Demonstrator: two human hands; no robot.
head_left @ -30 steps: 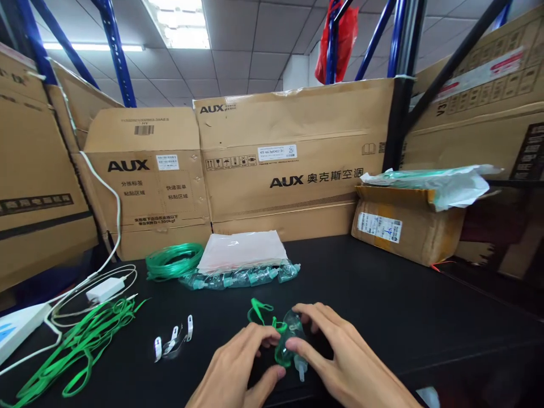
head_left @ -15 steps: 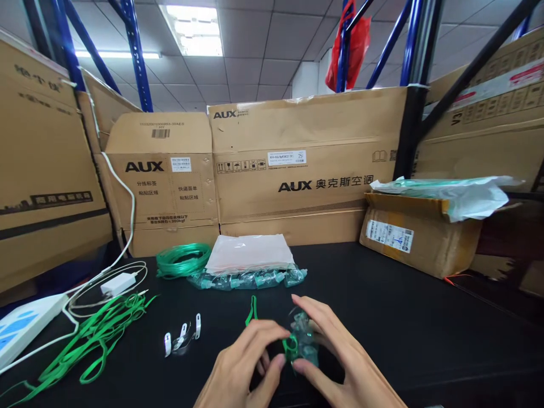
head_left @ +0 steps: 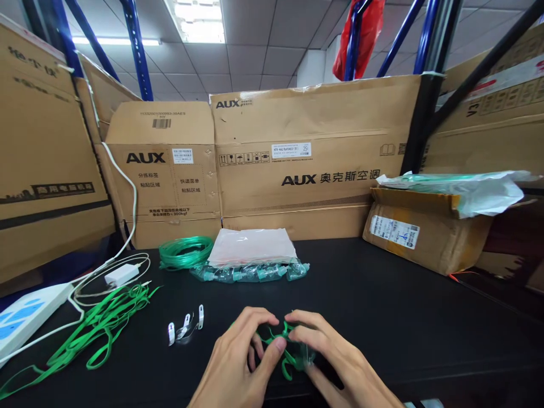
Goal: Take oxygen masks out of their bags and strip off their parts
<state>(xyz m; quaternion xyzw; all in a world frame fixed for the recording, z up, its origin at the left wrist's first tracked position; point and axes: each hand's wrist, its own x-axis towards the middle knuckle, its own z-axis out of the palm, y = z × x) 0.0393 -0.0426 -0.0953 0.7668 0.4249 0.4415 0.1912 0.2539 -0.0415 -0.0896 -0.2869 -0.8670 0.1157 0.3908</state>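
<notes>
My left hand (head_left: pixel 244 360) has its fingers curled at the near middle of the black table, thumb and fingers closed on a thin green elastic strap (head_left: pixel 288 362). Loops of the strap hang between both hands. To the right, my right hand (head_left: pixel 335 357) bends round a clear, green-tinted plastic mask (head_left: pixel 306 356), its fingertips also at the strap. Most of the mask is hidden behind the fingers. Left of my hands lie a few small white-ended metal strips (head_left: pixel 186 324), and farther left sits a tangled bundle of green straps (head_left: pixel 97 328).
A coil of green tubing (head_left: pixel 186 252) lies by a white sheet (head_left: pixel 254 247) over bagged clear-green parts (head_left: pixel 255 273). A power strip (head_left: pixel 32 323) and white adapter (head_left: pixel 122 275) are at left. An opened carton (head_left: pixel 429 238) stands right; cardboard panels (head_left: pixel 306 170) line the back.
My right fingers have come down over the mask toward the left hand. The strap, earlier trailing beyond my left hand, is now bunched in loops between both hands. The camera view has shifted slightly.
</notes>
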